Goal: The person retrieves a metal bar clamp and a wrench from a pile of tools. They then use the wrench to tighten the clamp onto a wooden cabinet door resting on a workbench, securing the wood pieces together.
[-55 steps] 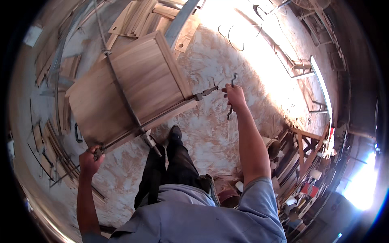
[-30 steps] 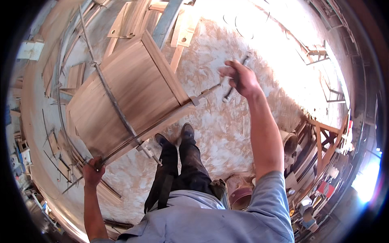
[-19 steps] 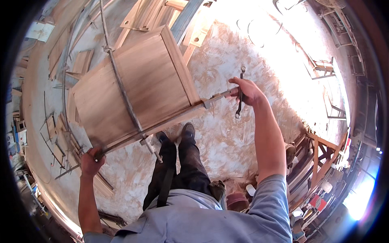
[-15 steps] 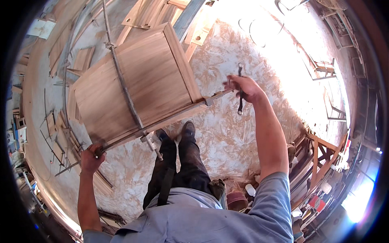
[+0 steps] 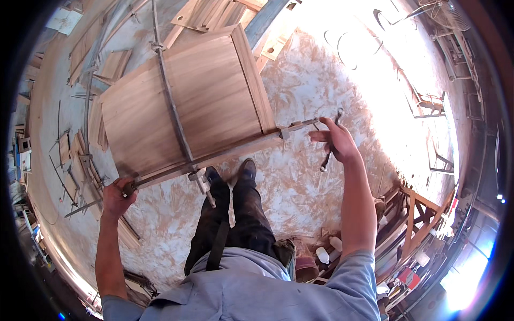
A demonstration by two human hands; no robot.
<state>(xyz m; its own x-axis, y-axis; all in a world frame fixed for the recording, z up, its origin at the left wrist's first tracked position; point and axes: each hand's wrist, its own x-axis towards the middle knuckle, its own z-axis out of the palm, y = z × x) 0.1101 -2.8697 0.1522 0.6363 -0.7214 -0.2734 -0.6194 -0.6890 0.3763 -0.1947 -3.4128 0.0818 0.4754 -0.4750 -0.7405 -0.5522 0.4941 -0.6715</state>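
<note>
A framed wooden panel (image 5: 201,88) lies in front of me, tilted in the view. One long metal bar clamp (image 5: 227,151) runs along its near edge, and a second bar clamp (image 5: 170,101) crosses its face. My left hand (image 5: 118,198) is closed round the jaw end of the near clamp, at the panel's near left corner. Off the clamp's right end, my right hand (image 5: 338,143) holds a dark double-ended wrench (image 5: 324,162) against the palm. Its fingers are partly stretched toward the clamp's screw end; whether they touch it I cannot tell.
Wooden boards (image 5: 206,18) and a blue-grey beam (image 5: 265,21) lie beyond the panel. More clamps and wood pieces (image 5: 115,65) are spread on the left. Bottles (image 5: 322,255), a bucket (image 5: 306,267) and a wooden trestle (image 5: 417,214) stand at the lower right.
My right hand has moved back and down from the clamp's right end with the wrench, which has tilted. My left hand stays on the clamp. The view has shifted slightly.
</note>
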